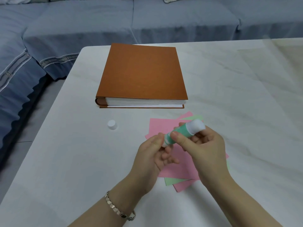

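A green glue stick (179,132) with white ends is held above the table between both hands. My right hand (205,145) grips its green barrel, thumb on top. My left hand (154,153) pinches its lower white end. The stick's white cap (112,125) stands alone on the table to the left. Under the hands lies a loose pile of pink and green paper sheets (161,128). A closed brown album (142,72) lies farther back, spine to the left.
The white table (73,145) has its left edge close by, with floor beyond it. A blue sofa (82,22) runs along the back and left. A silver bracelet (118,208) circles my left wrist.
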Demonstrator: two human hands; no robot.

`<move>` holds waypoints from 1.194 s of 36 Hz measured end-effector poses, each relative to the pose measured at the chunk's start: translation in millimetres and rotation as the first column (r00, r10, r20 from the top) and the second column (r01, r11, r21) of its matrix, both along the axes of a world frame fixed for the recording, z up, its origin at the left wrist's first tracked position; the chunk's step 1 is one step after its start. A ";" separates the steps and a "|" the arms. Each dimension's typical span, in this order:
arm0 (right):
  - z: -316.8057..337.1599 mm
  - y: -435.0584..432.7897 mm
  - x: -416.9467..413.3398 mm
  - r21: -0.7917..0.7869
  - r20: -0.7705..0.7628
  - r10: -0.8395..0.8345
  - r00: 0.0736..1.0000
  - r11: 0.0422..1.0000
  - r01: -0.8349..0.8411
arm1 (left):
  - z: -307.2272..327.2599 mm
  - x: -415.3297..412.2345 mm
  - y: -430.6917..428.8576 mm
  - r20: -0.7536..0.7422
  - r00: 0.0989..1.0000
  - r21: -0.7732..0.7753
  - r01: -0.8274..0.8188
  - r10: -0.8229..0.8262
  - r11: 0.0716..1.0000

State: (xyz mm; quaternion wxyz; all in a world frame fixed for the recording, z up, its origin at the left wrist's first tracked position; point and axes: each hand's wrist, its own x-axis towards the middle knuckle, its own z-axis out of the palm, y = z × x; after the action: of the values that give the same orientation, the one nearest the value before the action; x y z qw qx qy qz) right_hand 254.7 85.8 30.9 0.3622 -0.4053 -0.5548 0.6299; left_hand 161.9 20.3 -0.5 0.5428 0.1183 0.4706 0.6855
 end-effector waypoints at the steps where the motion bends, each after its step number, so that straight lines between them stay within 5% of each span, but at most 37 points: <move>1: 0.3 -0.2 0.5 0.020 0.011 0.001 1.000 1.000 -0.002 | 1.9 -0.3 1.3 0.005 1.000 -0.037 0.021 -0.021 0.999; 7: 1.9 -5.0 3.3 0.132 0.061 0.034 0.998 0.990 -0.042 | 5.0 -4.0 11.4 -0.129 0.965 -0.346 0.173 -0.230 0.922; 12: -3.5 -3.8 6.6 0.124 0.062 0.022 0.998 0.992 -0.030 | 11.0 -13.4 16.4 -0.072 0.909 -0.454 0.337 -0.411 0.825; 17: -4.8 -1.5 4.9 0.004 0.041 -0.056 0.998 0.998 0.056 | 5.2 -0.9 11.2 -0.534 0.835 -0.253 -0.004 -0.136 0.967; 25: -8.7 -4.4 -5.9 -0.294 0.037 -0.068 0.997 0.953 0.075 | -10.1 11.4 5.9 -0.720 0.660 0.026 -0.284 0.214 0.959; 28: -10.5 -2.6 -5.5 -0.307 0.015 -0.077 0.997 0.948 0.078 | -3.6 9.9 13.6 -0.576 0.796 -0.084 -0.284 0.186 0.955; 31: -14.6 2.8 -0.7 -0.171 0.085 -0.095 0.992 0.979 0.108 | 0.8 0.3 20.7 -0.100 0.992 -0.386 0.027 -0.072 0.922; 32: -16.0 3.9 1.4 -0.137 0.091 -0.083 0.992 0.986 0.095 | 4.1 -5.2 21.0 0.060 0.984 -0.440 0.175 -0.165 0.881; 34: -19.2 3.1 4.6 -0.109 0.082 -0.041 0.996 0.993 0.050 | 7.0 -14.4 20.6 0.150 0.959 -0.479 0.282 -0.239 0.831; 35: -20.9 1.6 4.9 -0.111 0.077 -0.021 0.997 0.993 0.029 | 6.6 -16.5 20.2 0.085 0.969 -0.500 0.242 -0.231 0.831; 37: -24.9 0.0 3.3 -0.152 0.083 -0.023 0.996 0.988 0.036 | 3.4 -12.5 18.6 -0.275 0.942 -0.468 0.044 -0.193 0.882; 39: -28.2 1.6 0.8 -0.230 0.091 -0.064 0.994 0.970 0.083 | -2.7 -2.0 12.1 -0.680 0.720 -0.300 -0.101 -0.138 0.949; 41: -26.4 3.1 -1.8 -0.315 0.056 -0.075 0.996 0.945 0.089 | -12.5 3.6 4.9 -0.836 0.544 -0.162 -0.123 -0.070 0.979; 43: -22.6 1.7 -4.4 -0.375 0.005 -0.053 0.999 0.926 0.051 | -19.9 2.3 0.2 -0.853 0.521 -0.064 -0.143 0.020 0.988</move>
State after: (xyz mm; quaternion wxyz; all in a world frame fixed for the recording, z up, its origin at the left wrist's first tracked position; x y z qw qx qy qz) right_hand 250.2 87.5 8.3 0.2963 -0.4798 -0.4125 0.7155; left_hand 164.2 20.5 -20.3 0.2183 0.3803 0.7226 0.5344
